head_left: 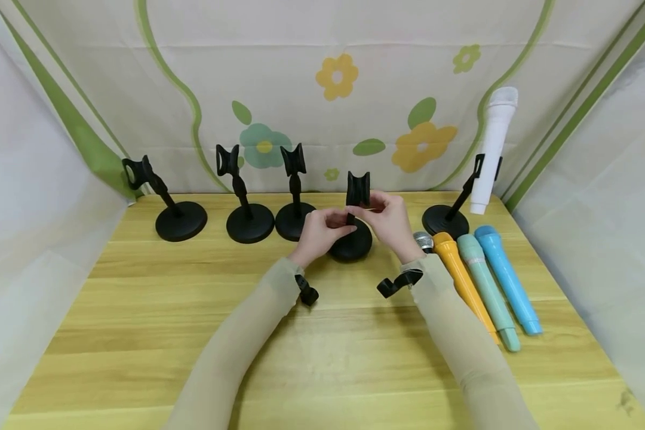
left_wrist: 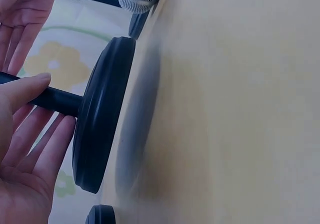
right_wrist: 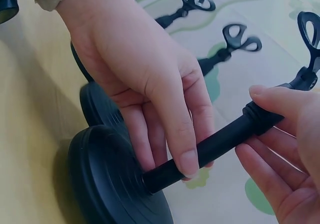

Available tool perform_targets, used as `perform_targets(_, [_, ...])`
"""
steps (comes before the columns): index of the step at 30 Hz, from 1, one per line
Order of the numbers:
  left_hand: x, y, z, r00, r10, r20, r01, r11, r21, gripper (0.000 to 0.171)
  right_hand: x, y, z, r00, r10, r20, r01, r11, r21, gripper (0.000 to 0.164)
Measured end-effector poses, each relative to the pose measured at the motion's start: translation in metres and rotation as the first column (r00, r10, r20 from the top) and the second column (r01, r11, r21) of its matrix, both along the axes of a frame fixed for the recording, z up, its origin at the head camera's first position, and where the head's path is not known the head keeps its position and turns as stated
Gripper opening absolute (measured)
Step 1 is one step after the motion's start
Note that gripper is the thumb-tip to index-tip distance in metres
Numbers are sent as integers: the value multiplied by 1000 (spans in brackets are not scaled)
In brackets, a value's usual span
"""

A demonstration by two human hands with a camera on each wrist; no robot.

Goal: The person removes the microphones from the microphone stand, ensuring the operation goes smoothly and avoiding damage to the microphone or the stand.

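Both hands are on one black microphone stand (head_left: 353, 246), which has a round base, a short pole and a clip on top. Low on the pole, just above the base, my left hand (head_left: 321, 234) pinches it between thumb and fingers. My right hand (head_left: 391, 223) grips higher up, at the collar under the clip (head_left: 358, 188). The pole (right_wrist: 215, 147) shows between the two hands in the right wrist view. In the left wrist view the base (left_wrist: 102, 119) is tilted, with its shadow on the table beside it.
Three more black stands (head_left: 181, 221) line the table's back left. A white microphone (head_left: 495, 137) sits in a stand (head_left: 445, 222) at the back right. Nearby lie orange (head_left: 458, 272), green (head_left: 486, 286) and blue (head_left: 507, 278) microphones and a silver-headed one (head_left: 423, 240).
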State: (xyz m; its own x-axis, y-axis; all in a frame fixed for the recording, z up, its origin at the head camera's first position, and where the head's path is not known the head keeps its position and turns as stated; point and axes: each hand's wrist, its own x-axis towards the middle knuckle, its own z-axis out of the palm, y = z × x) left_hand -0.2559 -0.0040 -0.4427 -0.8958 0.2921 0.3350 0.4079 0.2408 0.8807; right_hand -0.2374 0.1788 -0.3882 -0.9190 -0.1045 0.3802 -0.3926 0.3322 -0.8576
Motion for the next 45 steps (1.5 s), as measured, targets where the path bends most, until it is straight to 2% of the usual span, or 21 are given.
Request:
perform_targets(4, [-11,4,2,998,47,42,-47,999,7,24,-15,0,-2,1000,-3,-22,3,1000,4,23])
perform_targets(9, [-22,11,2,994,72,77,-74,997,23,25,-31,0,-3,999,-24,-35,24,1000,0,23])
perform_targets(15, [-34,16,0,988,116,100,-120,992,40,29,-42,-3,-2,999,-52,11,52,999,-7,26])
perform_targets(19, [-39,19,1,987,133,95,-136,990,31,28,-48,-3,-3,998,-60,12,60,998,-24,24])
perform_targets(31, [-44,24,-1,978,177,110,-176,984,-23,23,-57,-5,-12,997,-74,34,75,997,-33,16])
perform_targets(41, [-49,23,-4,978,178,107,-177,984,-15,26,-62,-8,-13,995,-85,59,87,995,-39,23])
perform_targets(45, [-48,23,-5,977,175,121,-174,985,-18,33,-61,-3,-15,995,-64,83,72,993,-98,31])
